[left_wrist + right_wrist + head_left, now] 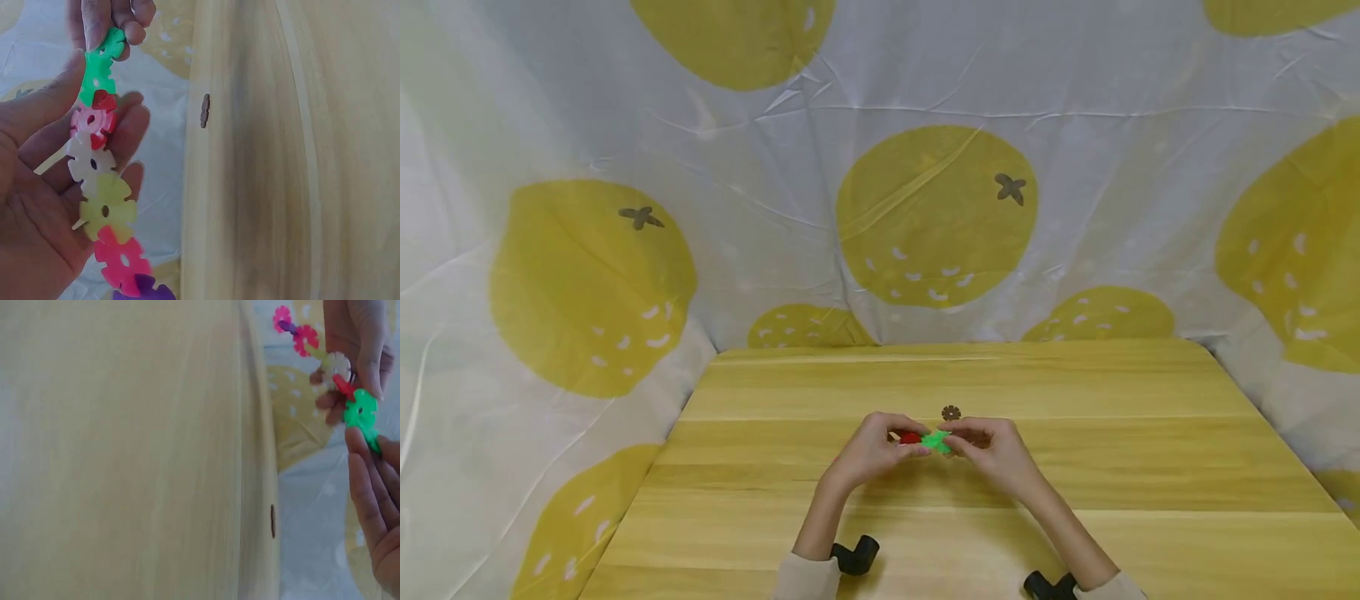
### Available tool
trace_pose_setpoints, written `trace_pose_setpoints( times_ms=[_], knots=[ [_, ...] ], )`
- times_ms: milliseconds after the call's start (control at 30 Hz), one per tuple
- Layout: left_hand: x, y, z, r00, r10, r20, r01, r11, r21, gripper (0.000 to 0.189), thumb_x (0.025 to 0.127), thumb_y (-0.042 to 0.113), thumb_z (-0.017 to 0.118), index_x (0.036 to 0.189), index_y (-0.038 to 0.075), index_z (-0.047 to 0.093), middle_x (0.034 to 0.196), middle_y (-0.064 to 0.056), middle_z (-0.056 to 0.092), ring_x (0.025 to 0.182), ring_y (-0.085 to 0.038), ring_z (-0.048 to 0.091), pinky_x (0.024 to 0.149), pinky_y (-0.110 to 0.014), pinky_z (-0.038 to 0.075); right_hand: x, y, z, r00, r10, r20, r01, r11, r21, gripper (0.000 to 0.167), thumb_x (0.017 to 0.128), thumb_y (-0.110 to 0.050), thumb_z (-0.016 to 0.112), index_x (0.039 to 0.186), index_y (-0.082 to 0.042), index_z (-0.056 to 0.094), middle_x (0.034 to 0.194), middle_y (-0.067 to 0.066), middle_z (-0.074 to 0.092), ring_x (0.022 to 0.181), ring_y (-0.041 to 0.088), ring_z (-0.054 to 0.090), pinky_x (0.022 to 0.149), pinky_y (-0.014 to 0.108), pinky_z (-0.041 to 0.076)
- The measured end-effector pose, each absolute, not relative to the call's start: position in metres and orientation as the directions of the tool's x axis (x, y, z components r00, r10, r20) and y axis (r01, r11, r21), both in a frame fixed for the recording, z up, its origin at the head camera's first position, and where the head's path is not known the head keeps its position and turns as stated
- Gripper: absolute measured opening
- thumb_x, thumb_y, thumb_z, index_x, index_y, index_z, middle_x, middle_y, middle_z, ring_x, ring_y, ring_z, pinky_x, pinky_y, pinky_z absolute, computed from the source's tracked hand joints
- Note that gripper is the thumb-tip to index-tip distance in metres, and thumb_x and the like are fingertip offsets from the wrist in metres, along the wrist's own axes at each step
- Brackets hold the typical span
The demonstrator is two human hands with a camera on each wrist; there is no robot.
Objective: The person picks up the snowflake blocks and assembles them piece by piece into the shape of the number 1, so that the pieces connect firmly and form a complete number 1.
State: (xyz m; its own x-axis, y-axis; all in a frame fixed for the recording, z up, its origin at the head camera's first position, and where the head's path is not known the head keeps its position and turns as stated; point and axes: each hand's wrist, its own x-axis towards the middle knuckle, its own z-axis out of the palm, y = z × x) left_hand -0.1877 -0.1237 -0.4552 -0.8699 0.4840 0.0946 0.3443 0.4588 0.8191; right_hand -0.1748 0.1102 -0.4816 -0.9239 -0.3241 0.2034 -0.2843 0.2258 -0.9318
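Observation:
A chain of notched plastic snowflake discs hangs between my hands. In the left wrist view, green discs [98, 81] at the top join a red disc [94, 119], then a white disc [92, 164], a yellow disc [107, 207], a pink disc [122, 259] and a purple disc [145, 290]. My left hand [871, 450] pinches the chain near the lower green disc, with the rest lying along its fingers. With thumb and fingers, my right hand [996, 450] pinches the green disc at the end. Its fingertips partly cover that disc.
A brown snowflake disc [951, 413] lies on the wooden table [1150, 467] just beyond my hands. A lemon-patterned cloth [760, 208] hangs behind and beside the table. Black wrist devices [856, 556] sit at both forearms.

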Motion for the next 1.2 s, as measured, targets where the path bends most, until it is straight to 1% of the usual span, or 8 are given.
trace_pose_setpoints(
  times_ms=[167,300,433,533,633,800,1000,1200],
  knots=[
    [-0.185,-0.115,-0.456,-0.839,0.493,0.231,0.469,0.44,0.765,0.037,0.088,0.013,0.082,0.123,0.006,0.074,0.115,-0.009,0.076,0.104,-0.022,0.072,0.089,-0.031,0.06,-0.175,0.105,-0.481,-0.963,-0.247,0.109,-0.135,0.089,-0.987,0.023,0.097,-0.008,0.072,0.116,0.005,0.073,0.101,0.022,0.078,0.087,0.03,0.078,0.081,0.044,0.063],
    [-0.184,-0.106,-0.456,-0.824,0.471,0.314,0.523,0.422,0.74,0.038,0.086,0.012,0.084,0.123,0.007,0.075,0.112,-0.007,0.078,0.098,-0.019,0.073,0.08,-0.028,0.061,-0.174,0.102,-0.481,-0.978,-0.206,0.033,-0.029,-0.023,-0.999,0.03,0.096,-0.009,0.073,0.117,0.012,0.068,0.097,0.016,0.08,0.081,0.02,0.078,0.081,0.043,0.064],
    [-0.183,-0.104,-0.456,-0.832,0.451,0.322,0.516,0.417,0.748,0.034,0.085,0.011,0.085,0.118,0.009,0.078,0.107,-0.003,0.079,0.089,-0.013,0.069,0.072,-0.022,0.058,-0.174,0.102,-0.481,-0.974,-0.226,-0.015,0.031,-0.07,-0.997,0.036,0.097,-0.012,0.073,0.12,0.015,0.065,0.096,0.009,0.081,0.08,0.014,0.077,0.081,0.039,0.064],
    [-0.184,-0.107,-0.457,-0.839,0.444,0.316,0.509,0.43,0.746,0.031,0.085,0.011,0.085,0.116,0.009,0.08,0.104,-0.002,0.078,0.085,-0.011,0.066,0.069,-0.019,0.054,-0.177,0.106,-0.48,-0.964,-0.265,-0.005,0.015,-0.034,-0.999,0.036,0.1,-0.014,0.07,0.122,0.014,0.065,0.103,0.016,0.08,0.084,0.016,0.078,0.083,0.041,0.064],
    [-0.186,-0.111,-0.459,-0.848,0.432,0.307,0.498,0.451,0.74,0.029,0.086,0.011,0.085,0.114,0.007,0.08,0.104,-0.001,0.078,0.085,-0.01,0.067,0.068,-0.018,0.053,-0.185,0.113,-0.479,-0.961,-0.275,0.022,-0.038,0.053,-0.998,0.035,0.101,-0.015,0.068,0.123,0.012,0.066,0.111,0.024,0.077,0.092,0.025,0.078,0.085,0.044,0.063],
    [-0.189,-0.117,-0.46,-0.864,0.416,0.282,0.469,0.465,0.751,0.029,0.085,0.012,0.086,0.113,0.009,0.08,0.104,0.0,0.078,0.092,-0.011,0.071,0.075,-0.02,0.056,-0.203,0.127,-0.477,-0.974,-0.227,0.005,-0.062,0.244,-0.968,0.034,0.1,-0.017,0.07,0.125,0.006,0.069,0.114,0.023,0.076,0.099,0.036,0.075,0.079,0.041,0.063],
    [-0.191,-0.122,-0.46,-0.868,0.422,0.261,0.45,0.448,0.773,0.03,0.086,0.012,0.086,0.114,0.007,0.079,0.107,-0.001,0.078,0.099,-0.015,0.073,0.083,-0.023,0.058,-0.221,0.134,-0.48,-0.976,-0.208,-0.058,-0.019,0.348,-0.937,0.032,0.097,-0.013,0.073,0.125,0.003,0.071,0.103,0.016,0.077,0.088,0.03,0.074,0.068,0.035,0.061],
    [-0.192,-0.125,-0.462,-0.862,0.426,0.273,0.46,0.436,0.773,0.029,0.086,0.014,0.086,0.113,0.006,0.08,0.106,-0.004,0.079,0.098,-0.017,0.074,0.083,-0.023,0.059,-0.234,0.127,-0.487,-0.958,-0.249,-0.141,0.051,0.335,-0.941,0.038,0.095,-0.008,0.073,0.13,0.008,0.066,0.097,0.014,0.073,0.079,0.018,0.074,0.067,0.029,0.061]
  ],
)
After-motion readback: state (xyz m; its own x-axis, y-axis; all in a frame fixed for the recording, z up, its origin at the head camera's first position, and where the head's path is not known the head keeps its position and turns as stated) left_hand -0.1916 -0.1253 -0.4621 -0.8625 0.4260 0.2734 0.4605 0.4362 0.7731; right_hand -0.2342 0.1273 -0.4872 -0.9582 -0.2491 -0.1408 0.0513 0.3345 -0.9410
